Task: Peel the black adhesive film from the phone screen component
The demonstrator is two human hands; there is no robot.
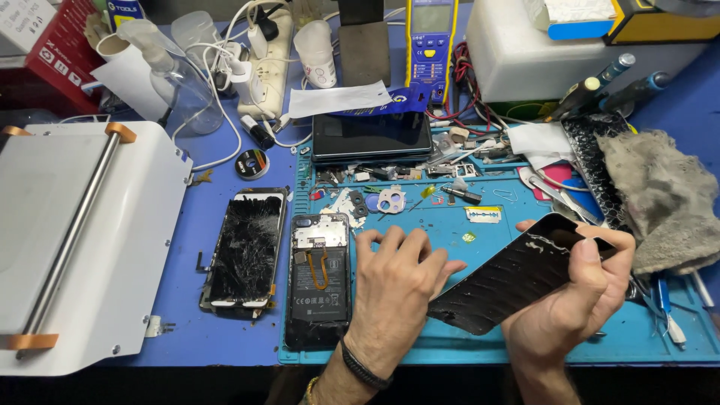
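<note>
Fingers of the right hand are closed around the upper end of a black phone back cover, held tilted above the blue work mat on the tabletop. The left hand rests spread and empty, fingertips touching the cover's lower edge. An opened phone lies just left of it, beside a shattered screen.

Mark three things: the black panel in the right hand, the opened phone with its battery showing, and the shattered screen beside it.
black panel (510,281), head view, middle of its dark face.
opened phone (319,289), head view, on the battery.
shattered screen (246,251), head view, centre of the cracked glass.
</note>
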